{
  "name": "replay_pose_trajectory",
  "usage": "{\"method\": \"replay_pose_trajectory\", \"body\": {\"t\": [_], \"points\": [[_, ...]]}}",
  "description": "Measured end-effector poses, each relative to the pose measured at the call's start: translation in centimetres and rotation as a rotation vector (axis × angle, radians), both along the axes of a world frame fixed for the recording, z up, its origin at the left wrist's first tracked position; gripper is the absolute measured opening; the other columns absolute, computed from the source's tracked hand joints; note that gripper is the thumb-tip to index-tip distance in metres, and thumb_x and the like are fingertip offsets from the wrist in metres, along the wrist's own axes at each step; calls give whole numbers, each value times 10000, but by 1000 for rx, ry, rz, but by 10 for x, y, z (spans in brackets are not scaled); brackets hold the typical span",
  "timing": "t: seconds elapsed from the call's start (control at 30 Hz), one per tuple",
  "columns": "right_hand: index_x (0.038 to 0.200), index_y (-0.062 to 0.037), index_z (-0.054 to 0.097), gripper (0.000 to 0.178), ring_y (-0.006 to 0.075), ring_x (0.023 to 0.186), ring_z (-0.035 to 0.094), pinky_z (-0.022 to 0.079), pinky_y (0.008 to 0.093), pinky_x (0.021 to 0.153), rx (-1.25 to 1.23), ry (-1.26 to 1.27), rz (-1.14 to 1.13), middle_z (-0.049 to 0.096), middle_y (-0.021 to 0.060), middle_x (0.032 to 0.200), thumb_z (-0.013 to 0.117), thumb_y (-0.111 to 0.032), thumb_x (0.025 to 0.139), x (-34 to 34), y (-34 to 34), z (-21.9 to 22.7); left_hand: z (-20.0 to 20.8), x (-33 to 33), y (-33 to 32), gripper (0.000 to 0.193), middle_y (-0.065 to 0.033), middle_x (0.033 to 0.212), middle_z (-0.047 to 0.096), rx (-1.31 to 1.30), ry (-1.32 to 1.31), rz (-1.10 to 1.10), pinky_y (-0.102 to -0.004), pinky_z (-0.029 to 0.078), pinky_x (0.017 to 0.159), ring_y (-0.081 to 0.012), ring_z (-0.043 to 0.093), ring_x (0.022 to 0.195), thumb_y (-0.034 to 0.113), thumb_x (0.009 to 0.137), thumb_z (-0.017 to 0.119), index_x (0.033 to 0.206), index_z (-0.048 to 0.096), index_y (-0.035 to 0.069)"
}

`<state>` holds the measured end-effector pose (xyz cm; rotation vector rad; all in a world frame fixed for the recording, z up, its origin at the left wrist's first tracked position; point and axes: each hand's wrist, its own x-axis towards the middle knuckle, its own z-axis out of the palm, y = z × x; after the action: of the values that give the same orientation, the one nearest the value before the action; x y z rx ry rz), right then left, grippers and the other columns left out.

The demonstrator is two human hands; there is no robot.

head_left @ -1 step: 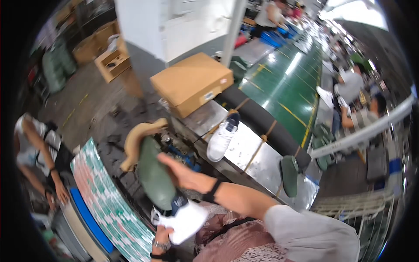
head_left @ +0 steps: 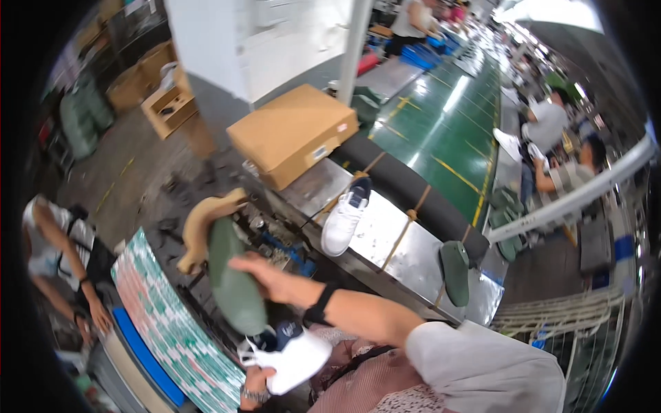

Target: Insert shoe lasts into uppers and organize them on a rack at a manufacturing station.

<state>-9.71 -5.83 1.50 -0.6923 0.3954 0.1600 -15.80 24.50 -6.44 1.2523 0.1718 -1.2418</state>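
A green shoe last (head_left: 237,275) stands tilted in front of me, its upper end against a tan curved arm (head_left: 196,230). My right hand (head_left: 272,281) grips the last at its right edge, with some fingers hidden. Just below, my left hand (head_left: 258,378) is closed on a white sneaker (head_left: 296,363) with a dark blue lining. The lower end of the last is at the sneaker's opening; whether it is still partly inside I cannot tell. Another white sneaker (head_left: 344,219) and a green last (head_left: 454,273) lie on the metal-topped line.
A cardboard box (head_left: 296,131) sits at the line's far end beside a white pillar (head_left: 234,48). A stack of patterned sheets (head_left: 172,316) lies at the left, near another person (head_left: 62,255). Beyond the line is a green floor (head_left: 454,131); a white rail (head_left: 571,196) crosses at right.
The sneaker has moved down along the last, so more of the last's lower end shows. The whole view has shifted slightly.
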Motion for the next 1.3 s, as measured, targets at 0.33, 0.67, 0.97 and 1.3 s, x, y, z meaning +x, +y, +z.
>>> {"method": "replay_pose_trajectory", "body": {"t": [0.33, 0.67, 0.97, 1.3], "points": [[1610, -15, 22, 1204, 335, 1534, 181, 170, 402, 1240, -831, -390, -295, 144, 248, 1650, 816, -356, 772, -151, -121, 32, -44, -34, -102, 598, -110, 1240, 639, 247, -172, 9, -374, 475, 990, -239, 619, 1117, 61, 749, 815, 1293, 578, -16], [1593, -26, 104, 1200, 428, 1272, 509, 437, 463, 1069, -1662, 853, -855, 457, 247, 1428, 865, -148, 674, -505, -301, -47, -45, -27, -478, 418, -64, 957, 737, -235, -935, -503, -316, 550, 716, -147, 678, 827, 222, 700, 946, 965, 689, 27], [1492, -42, 370, 1114, 489, 1463, 264, 243, 725, 1124, -1609, 944, -259, 384, 155, 1553, 896, -509, 629, -510, -280, -110, 2, -48, -558, 624, -122, 921, 745, -57, -1531, -909, -398, 559, 770, -269, 708, 798, 239, 616, 922, 1121, 657, -13], [1448, -103, 473, 724, 382, 1461, 326, 316, 562, 1154, -1548, 978, -577, 354, 154, 1573, 723, -134, 769, -490, -198, -128, 7, -160, -761, 769, -242, 1037, 707, -784, -1791, -911, -449, 541, 815, -404, 687, 964, 143, 823, 768, 1493, 403, 42]]}}
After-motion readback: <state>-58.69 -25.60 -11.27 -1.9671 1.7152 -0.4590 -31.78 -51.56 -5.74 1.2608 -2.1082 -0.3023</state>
